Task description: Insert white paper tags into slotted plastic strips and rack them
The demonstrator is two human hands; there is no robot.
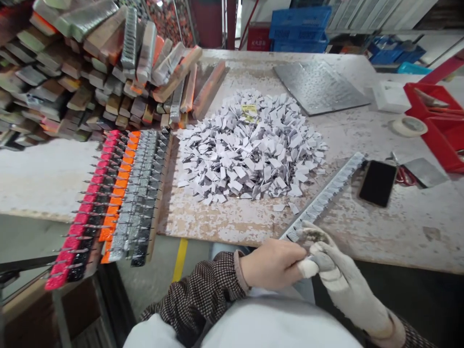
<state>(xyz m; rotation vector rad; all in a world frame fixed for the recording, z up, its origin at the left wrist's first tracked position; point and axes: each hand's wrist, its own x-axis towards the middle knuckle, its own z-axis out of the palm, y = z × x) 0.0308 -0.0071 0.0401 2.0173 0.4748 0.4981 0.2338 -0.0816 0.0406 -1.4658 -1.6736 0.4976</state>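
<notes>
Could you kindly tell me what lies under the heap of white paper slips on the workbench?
The paint-flecked workbench shows around the heap of white paper slips; directly beneath the heap, the slips hide whatever is there.

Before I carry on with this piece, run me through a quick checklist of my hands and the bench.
1. Right hand: gloved, gripping a small grey item: ok. What the item is: cannot tell.
2. Left hand: bare, with one fingertip wrapped in white: not ok for full protection.
3. Grey-studded strip: lying on the bench, near end by the right hand. Whether they touch: cannot tell.
4. White paper pile: one heap, a few stray pieces towards the strip: ok.
5. Phone: lying well away from the hands: ok.
</notes>
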